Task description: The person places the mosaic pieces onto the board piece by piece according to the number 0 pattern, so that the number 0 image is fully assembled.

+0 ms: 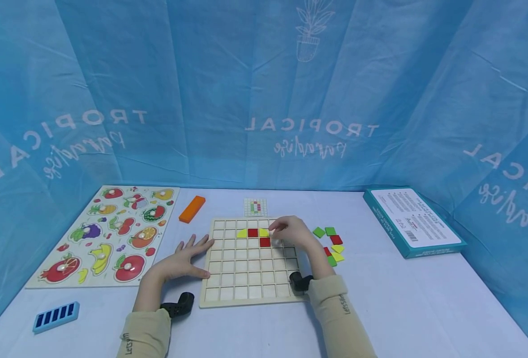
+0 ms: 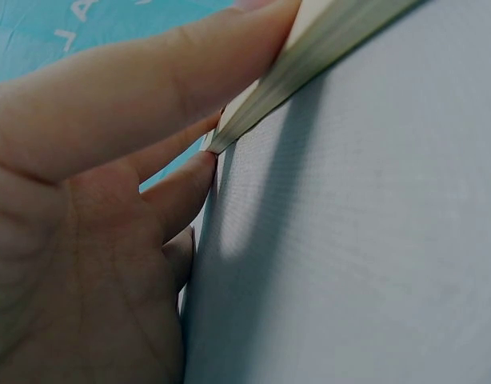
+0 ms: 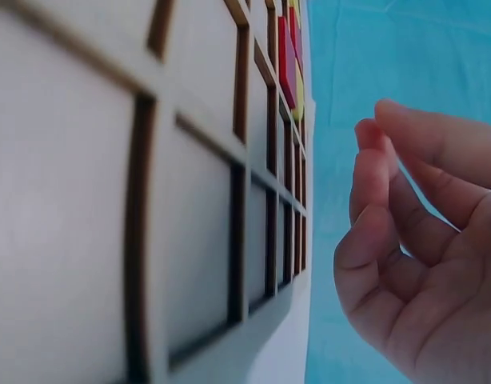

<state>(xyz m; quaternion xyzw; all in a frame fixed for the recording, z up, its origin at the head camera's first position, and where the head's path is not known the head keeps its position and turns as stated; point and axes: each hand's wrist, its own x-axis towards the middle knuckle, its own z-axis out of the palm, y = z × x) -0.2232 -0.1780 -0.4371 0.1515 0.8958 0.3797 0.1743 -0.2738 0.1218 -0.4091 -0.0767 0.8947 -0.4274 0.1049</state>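
Board (image 1: pixel 241 267) lies between puzzle (image 1: pixel 125 248) and box (image 1: pixel 413 219), left grip (image 1: pixel 180 261) spread at its edge, loosely curled right grip (image 1: pixel 293 232) partly hiding it.

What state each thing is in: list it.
Grid board: flat, partly filled
Loose tiles: scattered beside board
Pattern card: face up
Fruit puzzle: face up
Teal box: flat, apparently closed
Orange piece: lying flat
Blue slotted piece: lying flat
Left hand: touching board edge
Right hand: fingers bent, grip unclear
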